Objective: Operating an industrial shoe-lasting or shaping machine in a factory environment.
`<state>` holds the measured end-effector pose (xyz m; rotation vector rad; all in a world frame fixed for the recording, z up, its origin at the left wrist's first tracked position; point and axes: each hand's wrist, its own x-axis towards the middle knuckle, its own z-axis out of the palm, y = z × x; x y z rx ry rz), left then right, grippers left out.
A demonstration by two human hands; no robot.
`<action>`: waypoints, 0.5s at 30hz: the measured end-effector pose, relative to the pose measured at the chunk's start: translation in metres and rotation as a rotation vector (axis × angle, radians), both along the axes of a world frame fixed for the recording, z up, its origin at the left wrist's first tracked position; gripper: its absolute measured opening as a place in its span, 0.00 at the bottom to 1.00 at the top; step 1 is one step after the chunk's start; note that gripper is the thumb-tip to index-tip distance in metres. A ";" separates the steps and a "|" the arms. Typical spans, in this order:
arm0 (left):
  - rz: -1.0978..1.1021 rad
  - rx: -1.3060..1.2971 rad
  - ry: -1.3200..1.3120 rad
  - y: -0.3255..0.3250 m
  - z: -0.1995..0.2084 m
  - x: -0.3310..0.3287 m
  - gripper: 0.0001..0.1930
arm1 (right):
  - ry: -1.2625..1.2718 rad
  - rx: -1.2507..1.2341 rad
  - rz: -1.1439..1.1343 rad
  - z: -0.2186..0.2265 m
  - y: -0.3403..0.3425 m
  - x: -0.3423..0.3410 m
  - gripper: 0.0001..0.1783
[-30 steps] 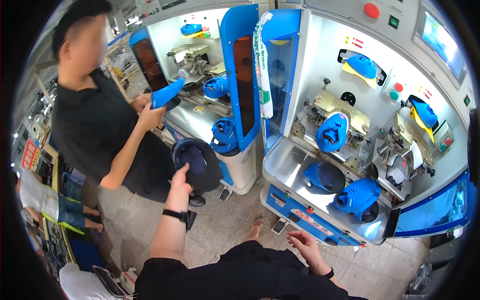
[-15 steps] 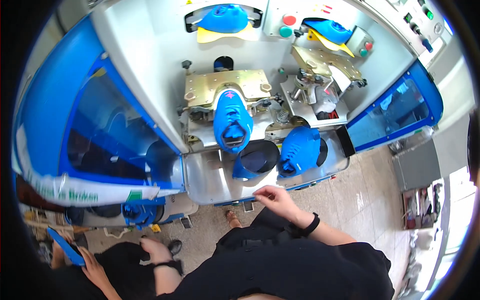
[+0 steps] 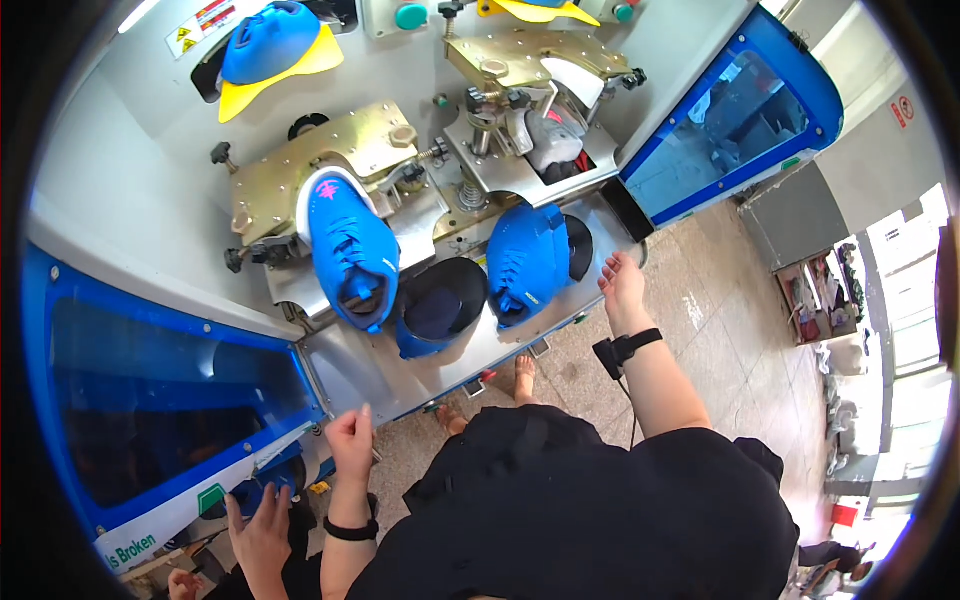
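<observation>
My right hand [image 3: 622,285] is raised off the right front of the metal ledge [image 3: 340,360], fingers loosely bent and apart, holding nothing. Beside the ledge's left front corner, my left hand [image 3: 350,440] has its fingers curled in, with no object visible in it. Closest to my right hand is a blue lace-up shoe upper [image 3: 522,262] on the ledge. Left of that sits another blue upper with a dark lining [image 3: 440,305], its opening showing. A blue sneaker [image 3: 350,250] with a white toe edge is seated toe-first at the machine's left brass-coloured plate [image 3: 310,165].
Blue uppers on yellow pads, one a blue toe form [image 3: 275,45], hang at the back wall. A second clamp station [image 3: 540,55] stands right. Blue windowed doors [image 3: 150,370] flank the machine. A co-worker's hand [image 3: 262,535] is at lower left, close to my left arm.
The view has turned right and tilted. My right hand has moved rightward, from before the ledge's middle toward its right end. My left hand has risen from beside my leg toward the ledge.
</observation>
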<state>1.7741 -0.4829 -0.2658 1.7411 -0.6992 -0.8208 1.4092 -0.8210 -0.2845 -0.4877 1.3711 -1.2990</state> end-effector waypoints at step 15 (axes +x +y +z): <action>0.606 -0.081 -0.134 -0.104 -0.089 -0.041 0.24 | 0.755 -1.054 0.367 0.086 0.011 0.043 0.14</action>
